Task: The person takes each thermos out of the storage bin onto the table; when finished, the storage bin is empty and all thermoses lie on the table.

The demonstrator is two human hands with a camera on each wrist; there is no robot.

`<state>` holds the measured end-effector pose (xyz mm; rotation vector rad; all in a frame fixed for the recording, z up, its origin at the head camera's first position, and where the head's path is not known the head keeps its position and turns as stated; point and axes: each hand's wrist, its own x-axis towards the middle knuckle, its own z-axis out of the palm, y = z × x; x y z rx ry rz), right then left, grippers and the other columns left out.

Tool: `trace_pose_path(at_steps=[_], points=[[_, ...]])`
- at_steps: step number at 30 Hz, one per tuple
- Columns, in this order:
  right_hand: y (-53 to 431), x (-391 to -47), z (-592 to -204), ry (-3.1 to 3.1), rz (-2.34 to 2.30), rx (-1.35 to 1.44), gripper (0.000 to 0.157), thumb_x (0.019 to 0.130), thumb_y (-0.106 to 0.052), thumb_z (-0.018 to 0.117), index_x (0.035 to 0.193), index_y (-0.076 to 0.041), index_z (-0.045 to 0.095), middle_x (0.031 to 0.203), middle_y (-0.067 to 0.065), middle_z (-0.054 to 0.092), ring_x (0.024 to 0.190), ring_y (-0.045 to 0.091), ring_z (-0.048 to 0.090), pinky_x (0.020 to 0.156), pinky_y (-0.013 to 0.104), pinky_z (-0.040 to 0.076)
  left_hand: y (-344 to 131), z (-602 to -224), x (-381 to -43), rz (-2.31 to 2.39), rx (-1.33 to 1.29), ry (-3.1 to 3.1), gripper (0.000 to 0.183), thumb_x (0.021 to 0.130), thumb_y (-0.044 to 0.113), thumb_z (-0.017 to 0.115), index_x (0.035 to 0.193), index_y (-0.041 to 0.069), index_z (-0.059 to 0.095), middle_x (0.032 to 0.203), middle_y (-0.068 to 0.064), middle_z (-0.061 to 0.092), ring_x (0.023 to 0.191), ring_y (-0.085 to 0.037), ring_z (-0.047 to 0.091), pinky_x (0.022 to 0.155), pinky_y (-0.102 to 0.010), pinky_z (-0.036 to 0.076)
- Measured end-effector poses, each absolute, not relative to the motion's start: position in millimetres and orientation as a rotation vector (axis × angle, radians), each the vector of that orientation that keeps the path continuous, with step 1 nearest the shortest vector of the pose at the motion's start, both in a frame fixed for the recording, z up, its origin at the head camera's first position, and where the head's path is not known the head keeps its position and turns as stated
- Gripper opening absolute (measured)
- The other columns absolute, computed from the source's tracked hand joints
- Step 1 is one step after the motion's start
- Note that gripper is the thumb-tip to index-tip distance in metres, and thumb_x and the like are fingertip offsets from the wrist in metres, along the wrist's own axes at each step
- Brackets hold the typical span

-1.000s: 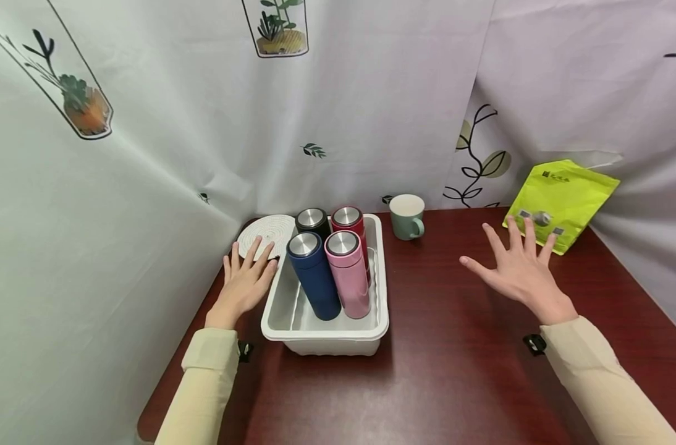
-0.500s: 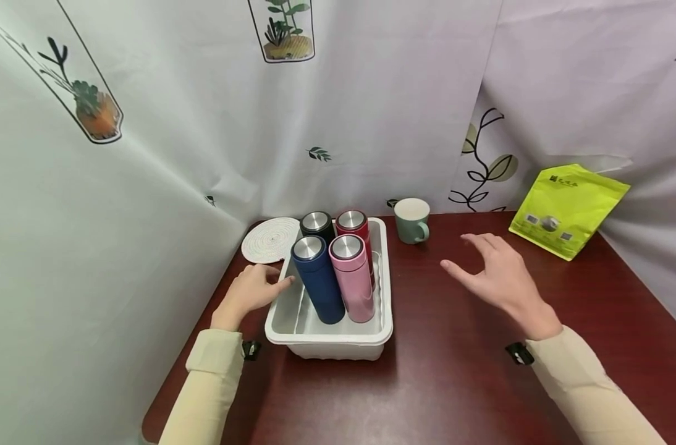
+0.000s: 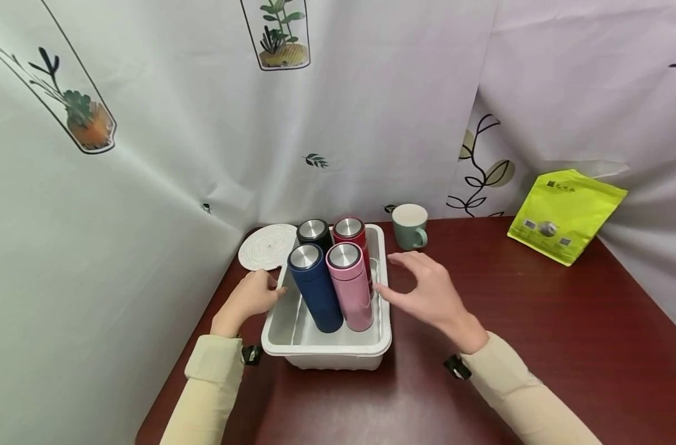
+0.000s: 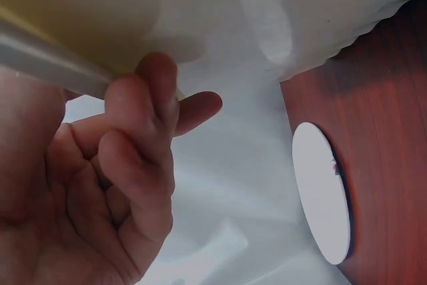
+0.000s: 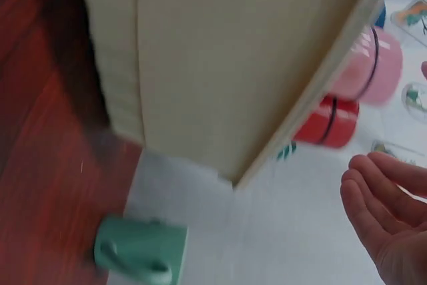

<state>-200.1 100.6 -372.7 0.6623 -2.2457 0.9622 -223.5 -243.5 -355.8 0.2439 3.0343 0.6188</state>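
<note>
Head view: in swings the right hand (image 3: pixel 427 295), empty and loose, just beside the tub (image 3: pixel 327 350); the left hand (image 3: pixel 251 296) grips its opposite side. Now both hands flank the bottles (image 3: pixel 353 303).

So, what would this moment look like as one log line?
tub: holds four bottles; left hand: curled at left rim; right hand: near right rim
</note>
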Motion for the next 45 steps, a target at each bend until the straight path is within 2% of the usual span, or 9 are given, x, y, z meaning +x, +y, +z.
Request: trace_pose_path(at_steps=[5,13,17,23,31,39,45], points=[[81.3,-207.2,-375.0,-2.282,1.028,0.676,0.066,0.068,-0.039,0.086,0.120,-0.004,0.066,0.116,0.010,0.067,0.108,0.024,0.063,0.092,0.042,0.052,-241.1,-354.3,-223.5,0.646,0.277,3.014,0.050,0.088,0.021,0.066,0.048,0.017,0.037,0.045,0.009,0.028,0.043,-0.008,0.030,0.044,-0.024,0.025],[60.8,-218.3,-378.7,-2.421,1.055,0.656,0.069,0.068,-0.044,0.085,0.121,-0.005,0.065,0.115,0.009,0.067,0.107,0.023,0.062,0.091,0.042,0.051,-242.1,-353.0,-223.8,0.613,0.287,3.028,0.047,0.088,0.023,0.066,0.049,0.016,0.040,0.045,0.008,0.031,0.043,-0.009,0.034,0.044,-0.025,0.028],[54.0,-218.8,-382.0,-2.479,1.006,0.641,0.068,0.068,-0.049,0.084,0.116,-0.005,0.066,0.108,0.007,0.067,0.100,0.022,0.063,0.085,0.041,0.053,-244.2,-353.6,-223.2,0.598,0.302,3.023,0.045,0.089,0.024,0.065,0.050,0.016,0.044,0.045,0.008,0.033,0.043,-0.009,0.036,0.045,-0.026,0.031],[45.1,-221.1,-383.8,-2.525,0.945,0.661,0.055,0.068,-0.050,0.083,0.105,-0.014,0.064,0.092,0.000,0.064,0.086,0.017,0.061,0.074,0.037,0.052,-248.6,-355.1,-219.8,0.608,0.330,3.016,0.045,0.089,0.024,0.064,0.049,0.015,0.045,0.043,0.009,0.035,0.042,-0.009,0.038,0.045,-0.026,0.033],[37.6,-223.9,-384.6,-2.517,1.002,0.674,0.052,0.068,-0.046,0.082,0.103,-0.014,0.061,0.090,-0.003,0.064,0.075,0.015,0.060,0.067,0.032,0.051,-252.9,-354.3,-218.6,0.580,0.266,3.020,0.046,0.088,0.024,0.066,0.049,0.016,0.042,0.045,0.008,0.034,0.042,-0.009,0.036,0.044,-0.026,0.030],[42.4,-221.0,-387.5,-2.467,1.063,0.641,0.059,0.067,-0.042,0.082,0.112,-0.009,0.063,0.103,0.003,0.067,0.086,0.017,0.063,0.074,0.034,0.053,-244.7,-354.6,-220.8,0.557,0.235,3.031,0.049,0.087,0.025,0.067,0.049,0.018,0.037,0.046,0.009,0.031,0.043,-0.009,0.035,0.045,-0.025,0.028],[43.1,-218.0,-385.1,-2.318,1.103,0.660,0.060,0.066,-0.039,0.081,0.115,-0.009,0.062,0.103,0.001,0.066,0.087,0.014,0.063,0.075,0.033,0.054,-240.9,-354.9,-220.7,0.521,0.196,3.056,0.048,0.086,0.026,0.068,0.049,0.018,0.039,0.047,0.007,0.032,0.045,-0.011,0.037,0.046,-0.026,0.029]])
